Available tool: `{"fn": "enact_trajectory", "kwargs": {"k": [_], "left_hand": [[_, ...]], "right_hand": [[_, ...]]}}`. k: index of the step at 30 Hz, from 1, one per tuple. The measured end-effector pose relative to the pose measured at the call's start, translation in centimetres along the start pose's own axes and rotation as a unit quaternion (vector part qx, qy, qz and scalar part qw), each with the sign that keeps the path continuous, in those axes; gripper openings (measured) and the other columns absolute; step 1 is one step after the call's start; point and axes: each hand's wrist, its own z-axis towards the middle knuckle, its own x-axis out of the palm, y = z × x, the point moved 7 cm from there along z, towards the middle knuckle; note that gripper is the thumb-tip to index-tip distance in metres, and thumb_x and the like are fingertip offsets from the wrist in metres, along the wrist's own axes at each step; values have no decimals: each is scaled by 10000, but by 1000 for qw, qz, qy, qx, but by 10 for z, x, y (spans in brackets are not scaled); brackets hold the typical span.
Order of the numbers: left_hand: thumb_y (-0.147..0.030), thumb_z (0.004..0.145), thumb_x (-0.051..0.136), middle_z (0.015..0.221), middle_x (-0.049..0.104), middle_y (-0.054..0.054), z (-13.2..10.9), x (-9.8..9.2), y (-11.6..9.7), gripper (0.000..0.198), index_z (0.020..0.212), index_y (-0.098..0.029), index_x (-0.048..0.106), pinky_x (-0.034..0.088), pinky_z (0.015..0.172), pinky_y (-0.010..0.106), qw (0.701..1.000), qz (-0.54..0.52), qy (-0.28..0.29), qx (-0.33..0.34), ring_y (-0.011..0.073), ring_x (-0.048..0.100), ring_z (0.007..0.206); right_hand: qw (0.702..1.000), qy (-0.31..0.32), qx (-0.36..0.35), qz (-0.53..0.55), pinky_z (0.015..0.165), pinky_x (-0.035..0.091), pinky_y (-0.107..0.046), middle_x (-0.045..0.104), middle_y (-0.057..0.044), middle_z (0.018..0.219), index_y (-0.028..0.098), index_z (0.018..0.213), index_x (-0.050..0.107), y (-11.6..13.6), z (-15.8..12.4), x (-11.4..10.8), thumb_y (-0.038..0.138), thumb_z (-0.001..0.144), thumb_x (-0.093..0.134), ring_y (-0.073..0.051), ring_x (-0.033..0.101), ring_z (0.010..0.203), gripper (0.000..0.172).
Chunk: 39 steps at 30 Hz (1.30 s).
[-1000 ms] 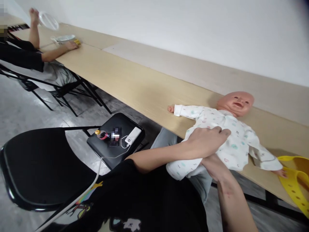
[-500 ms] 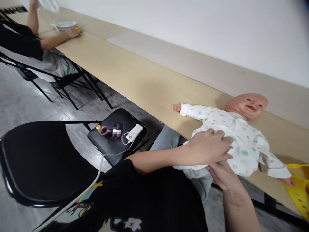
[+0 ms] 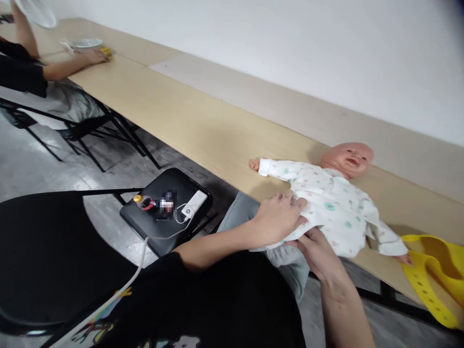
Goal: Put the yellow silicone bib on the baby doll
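Left hand [image 3: 278, 218]: palm down on the front of the white printed baby top [image 3: 335, 217], fingers resting lightly, with no clamp or pinch on the cloth; a flat palm like this steadies the torso best;
Right hand [image 3: 316, 253]: at the top's lower hem, just below the left hand, fingers tucked under the cloth; whether it pinches the hem, I cannot tell;
Baby doll [image 3: 347, 159]: on its back across the pale wood table [image 3: 203, 125], head toward the wall, lower body past the edge, over the grey trousers [image 3: 241, 215];
Doll's far side: its outstretched hand lies just beside a yellow silicone bib [image 3: 427, 275];
Chair seat: a black folding chair seat [image 3: 145, 232] holds a small bottle [image 3: 144, 202] and a white power bank [image 3: 194, 203] with a cable [image 3: 139, 263];
Along the table: another person's hand [image 3: 94, 56] rests near a white dish [image 3: 84, 43].
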Motion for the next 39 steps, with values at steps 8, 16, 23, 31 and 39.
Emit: {"fn": "enact_trajectory", "kwargs": {"k": [8,16,23,31,39], "left_hand": [[-272,982,416,973,623,50,44,7,-15,185,993,-172,571,473,724,295,997,-44,3,64,195,610,886],[-255,956,466,931,612,31,60,2,-24,148,896,-179,578,448,742,289,981,-132,7,141,173,596,824],[-280,970,426,984,615,44,42,-3,3,211,935,-188,612,444,897,295,959,-256,-74,93,172,588,954],[-304,928,475,1130,641,74,58,22,42,259,1102,-187,626,492,833,294,942,-332,-54,-3,188,623,958],[-324,839,568,986,677,61,85,16,28,234,980,-172,677,462,765,293,947,-312,49,56,194,602,863]], "right_hand": [[998,58,3,36,554,470,-251,622,-4,654,146,725,610,9,-6,14,302,767,678,-146,568,582,175],[994,80,-4,68,539,445,-248,581,9,581,157,669,606,20,-13,13,271,770,642,-134,538,537,156],[996,3,-76,51,792,530,-331,666,-69,1018,179,1107,650,30,-46,-3,412,873,613,-214,626,917,332],[905,-356,-191,-132,691,483,-311,703,-70,961,180,982,688,69,-74,-122,430,899,556,-195,632,774,295],[914,-232,-217,-252,791,460,-343,695,-77,960,175,1007,696,71,-8,-143,310,843,557,-211,620,833,254]]}}
